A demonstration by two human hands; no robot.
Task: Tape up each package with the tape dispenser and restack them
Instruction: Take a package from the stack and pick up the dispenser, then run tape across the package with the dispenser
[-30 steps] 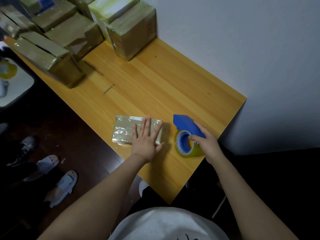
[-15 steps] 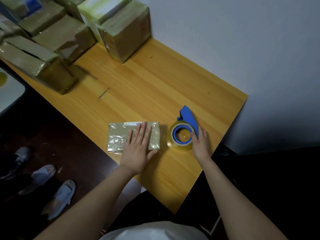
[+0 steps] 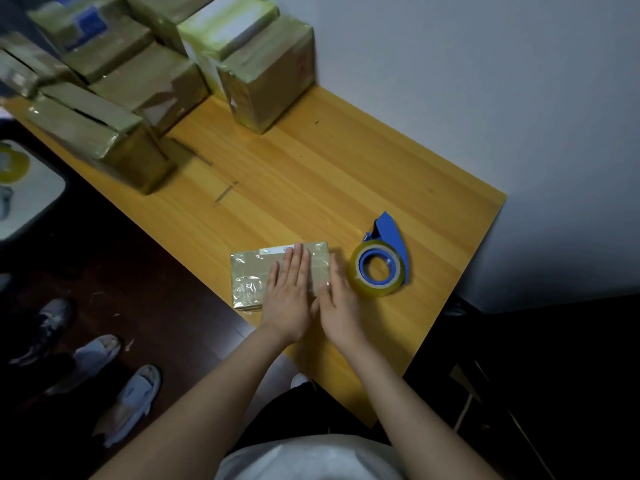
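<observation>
1. Your small pkg (image 3: 252,275): brown cardboard under glossy, crinkly clear tape.
2. Tape dispenser (image 3: 389,230): smooth blue plastic; its roll (image 3: 375,291) is shiny yellowish-clear film.
3. Table (image 3: 311,174) in front of you: smooth light wood w/ a soft sheen.
4. Stacked boxes (image 3: 273,74): cardboard, glossy tape wrap.

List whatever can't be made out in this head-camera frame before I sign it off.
Head view, package: part of its top is covered by the left hand, hiding any tape seam there.
Head view, white label on it: too small to read.
Head view, stacked boxes: blurred, cut off by the top and left edges.
Head view, right hand: whether it touches the package cannot be told.
</observation>
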